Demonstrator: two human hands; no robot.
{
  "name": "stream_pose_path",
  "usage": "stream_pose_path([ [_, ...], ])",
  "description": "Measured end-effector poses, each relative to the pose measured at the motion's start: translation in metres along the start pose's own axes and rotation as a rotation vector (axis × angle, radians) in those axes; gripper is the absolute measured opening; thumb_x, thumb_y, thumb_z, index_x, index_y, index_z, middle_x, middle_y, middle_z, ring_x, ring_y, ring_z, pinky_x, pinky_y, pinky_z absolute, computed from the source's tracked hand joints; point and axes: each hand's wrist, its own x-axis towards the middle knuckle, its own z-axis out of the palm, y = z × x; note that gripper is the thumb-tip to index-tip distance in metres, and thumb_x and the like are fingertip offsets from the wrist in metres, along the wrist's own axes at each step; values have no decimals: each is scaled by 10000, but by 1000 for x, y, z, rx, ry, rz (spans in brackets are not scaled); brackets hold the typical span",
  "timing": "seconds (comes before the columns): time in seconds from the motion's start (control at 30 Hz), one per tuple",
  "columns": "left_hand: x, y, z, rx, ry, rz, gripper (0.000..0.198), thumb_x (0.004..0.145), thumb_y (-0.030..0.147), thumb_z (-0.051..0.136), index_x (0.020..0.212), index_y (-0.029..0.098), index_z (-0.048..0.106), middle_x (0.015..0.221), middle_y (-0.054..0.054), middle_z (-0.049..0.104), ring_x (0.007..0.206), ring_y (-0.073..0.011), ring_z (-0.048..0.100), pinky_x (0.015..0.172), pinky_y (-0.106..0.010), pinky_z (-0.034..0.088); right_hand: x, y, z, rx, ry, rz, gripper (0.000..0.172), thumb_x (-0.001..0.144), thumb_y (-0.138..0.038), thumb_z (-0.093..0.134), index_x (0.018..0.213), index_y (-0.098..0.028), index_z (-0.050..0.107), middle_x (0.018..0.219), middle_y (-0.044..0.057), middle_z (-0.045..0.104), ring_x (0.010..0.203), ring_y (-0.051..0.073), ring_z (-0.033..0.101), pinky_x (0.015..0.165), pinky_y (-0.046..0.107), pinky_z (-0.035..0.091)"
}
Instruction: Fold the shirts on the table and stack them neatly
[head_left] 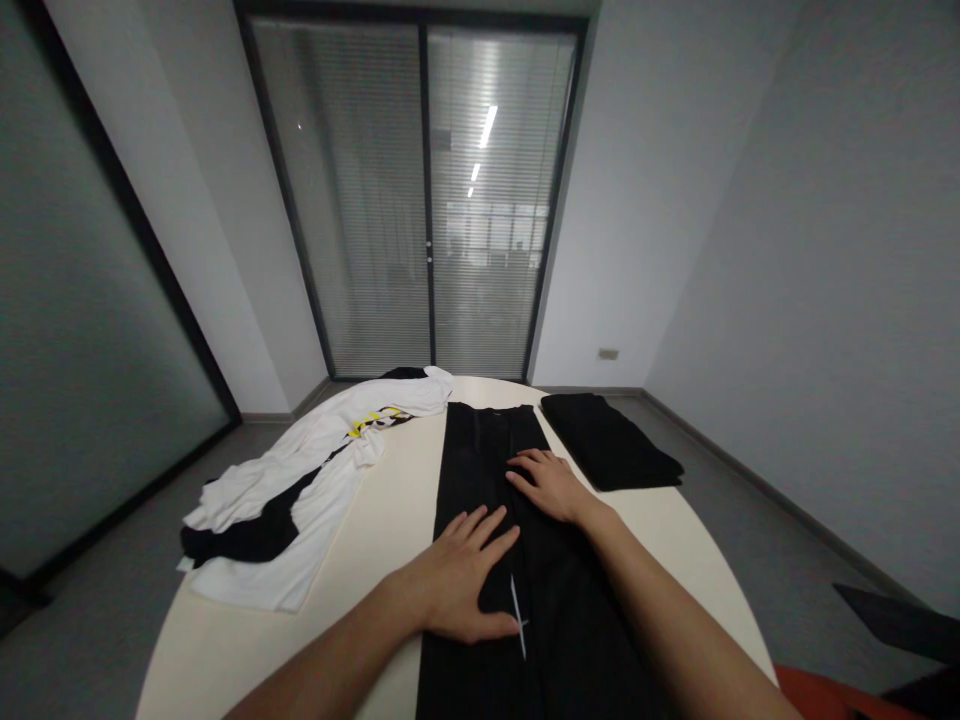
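Black trousers (480, 470) lie lengthwise over the middle of a pale round table (390, 510), waistband at the far end. A thin white mark (517, 615) shows on the dark cloth. My left hand (469, 575) rests flat on the trousers, fingers spread, its thumb beside that mark. Farther up and to the right, my right hand (551, 483) lies on the same cloth with its fingers apart. Neither hand grips anything. The near end of the trousers runs out of view.
White and black garments (322, 430) with a yellow pattern lie loosely at the table's left. A folded black garment (604, 440) sits at the far right. Something red (817, 695) stands beyond the table's lower right edge.
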Motion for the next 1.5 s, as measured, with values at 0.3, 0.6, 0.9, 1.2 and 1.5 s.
stream_pose_path([
  [0.3, -4, -6, -11, 78, 188, 190, 442, 821, 326, 671, 1252, 231, 639, 1428, -82, 547, 1303, -295, 498, 1124, -459, 388, 17, -25, 5, 30, 74, 4, 317, 991, -400, 475, 1112, -260, 733, 1203, 80, 655, 1103, 266, 562, 935, 406, 425],
  [0.6, 6, -16, -5, 82, 256, 287, 149, 890, 172, 588, 995, 208, 687, 1223, -40, 660, 1123, -210, 601, 1010, -344, 477, 48, -38, 8, 231, -106, 151, 261, 889, -472, 607, 1029, -323, 769, 1104, 27, 734, 1101, 285, 611, 928, 433, 423],
  [0.9, 8, -16, -2, 23, 239, 198, 612, 862, 315, 648, 1439, 248, 455, 1612, -113, 302, 1480, -306, 286, 1207, -509, 244, 46, -33, 6, 391, -24, 222, 226, 914, -426, 573, 896, -219, 663, 844, 3, 714, 807, 190, 644, 812, 349, 424],
  [1.2, 8, -15, -1, 6, 65, 51, 893, 866, 475, 610, 1584, 184, 165, 1649, -167, 77, 1528, -308, 74, 1225, -558, 123, 51, -1, 28, 543, 6, 69, 256, 805, -334, 712, 988, -185, 614, 732, -20, 662, 679, 143, 612, 667, 260, 443],
  [1.5, 10, -8, -3, 7, 110, 104, 763, 909, 424, 556, 1567, 196, 244, 1622, -114, 274, 1513, -269, 206, 1233, -522, 152, 47, -1, 25, 561, 107, 27, 236, 843, -360, 660, 1006, -189, 658, 708, -32, 646, 677, 140, 594, 688, 264, 448],
])
